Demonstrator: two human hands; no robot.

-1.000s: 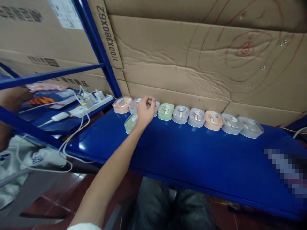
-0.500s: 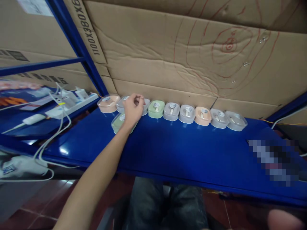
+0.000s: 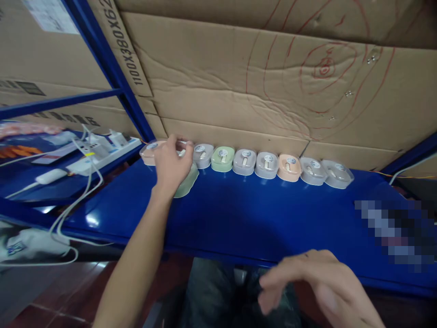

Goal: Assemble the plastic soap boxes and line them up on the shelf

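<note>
My left hand (image 3: 173, 163) is over the left part of a row of small plastic boxes with clear lids. Its thumb and fingers curve around a grey box (image 3: 185, 146), mostly hidden beneath them. In front of that, a green box (image 3: 187, 184) sits partly under the hand. An orange box (image 3: 147, 155) stands at the row's left end. To the right stand another grey box (image 3: 203, 156), a green box (image 3: 222, 160) and several more grey and orange ones. My right hand (image 3: 312, 278) hangs in the air before the table's front edge, fingers loosely bent and apart, holding nothing.
The boxes stand on a blue table (image 3: 239, 209) against a cardboard panel (image 3: 218, 68) with red rings. At left, a white power strip (image 3: 102, 157) with cables lies behind a blue frame post (image 3: 99, 54). A blurred-out object (image 3: 396, 232) lies at right.
My left hand has moved left from a closed-finger pose above the row and now curves around a grey box. My right hand has come up into view from the lower right.
</note>
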